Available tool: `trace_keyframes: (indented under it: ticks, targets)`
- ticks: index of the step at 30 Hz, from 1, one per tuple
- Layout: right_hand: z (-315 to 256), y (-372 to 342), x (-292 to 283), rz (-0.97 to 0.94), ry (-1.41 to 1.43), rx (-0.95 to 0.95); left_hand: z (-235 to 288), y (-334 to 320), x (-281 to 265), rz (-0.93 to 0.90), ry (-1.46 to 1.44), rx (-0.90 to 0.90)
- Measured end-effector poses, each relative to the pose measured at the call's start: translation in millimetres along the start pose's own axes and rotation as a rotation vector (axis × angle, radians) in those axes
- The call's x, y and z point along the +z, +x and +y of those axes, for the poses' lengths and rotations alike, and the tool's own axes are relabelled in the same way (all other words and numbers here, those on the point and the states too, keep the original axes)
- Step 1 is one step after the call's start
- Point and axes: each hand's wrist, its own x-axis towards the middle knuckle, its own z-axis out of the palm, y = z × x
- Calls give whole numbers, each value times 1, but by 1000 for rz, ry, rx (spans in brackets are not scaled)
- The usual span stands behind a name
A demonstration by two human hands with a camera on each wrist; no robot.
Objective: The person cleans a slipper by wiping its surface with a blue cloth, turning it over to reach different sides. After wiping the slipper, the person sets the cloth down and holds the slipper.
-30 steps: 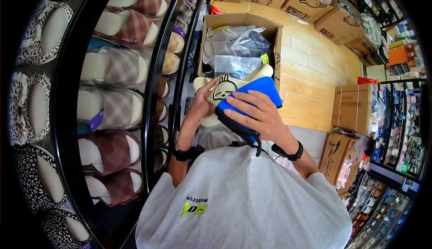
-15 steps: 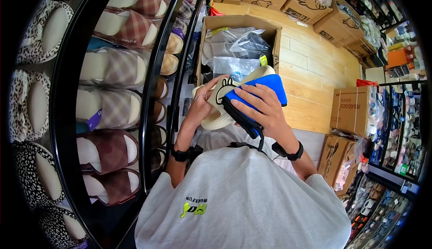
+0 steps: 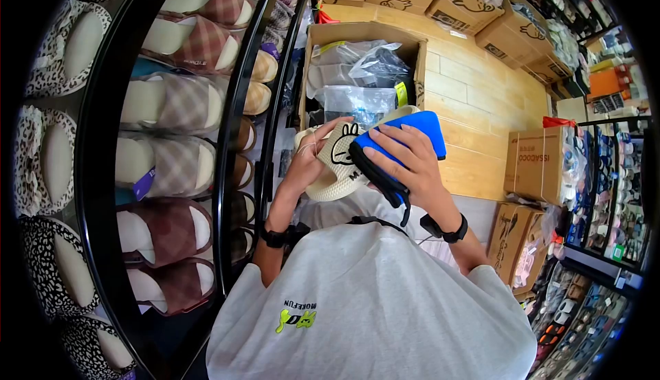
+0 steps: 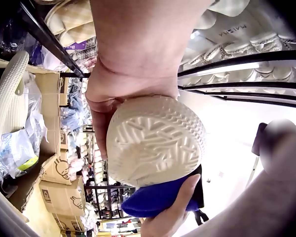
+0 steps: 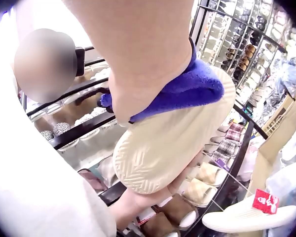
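My left hand (image 3: 304, 163) grips a cream slipper (image 3: 342, 148) with a black rabbit outline on its strap. A blue cloth pad (image 3: 421, 135) with black edging is held in my right hand (image 3: 411, 162) and lies against the slipper's right side. The left wrist view shows the patterned sole (image 4: 155, 140), with the blue pad (image 4: 153, 198) touching its edge and my right thumb on the pad. In the right wrist view the pad (image 5: 187, 91) lies along the slipper's side. A second cream slipper (image 5: 246, 215) with a red tag hangs below in that view.
An open cardboard box (image 3: 421, 64) holding plastic-wrapped items stands on the wooden floor (image 3: 474, 105) ahead. Racks of plaid slippers (image 3: 172, 102) run along the left behind black rails (image 3: 227, 174). More cartons (image 3: 536, 163) and shelves of footwear (image 3: 605, 194) stand at the right.
My right hand and the blue pad have shifted slightly to the right, uncovering more of the slipper's strap and its lettering. My left hand keeps its grip on the slipper.
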Motion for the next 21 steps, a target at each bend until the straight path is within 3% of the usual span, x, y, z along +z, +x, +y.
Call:
trace_keyframes:
  ticks: [5,12,17,21]
  targets:
    - [-9,-5,3,7,-55,-114,-6,-1,-2,-3,22,1]
    - [-9,0,6,41,-46,-49,0,-8,-5,-20,-43,-5]
    - [-10,-4,11,-19,-73,-143,-3,-10,-10,9,6,-5]
    - [-4,5,8,-6,-25,-13,-4,-13,-12,6,-75,-13]
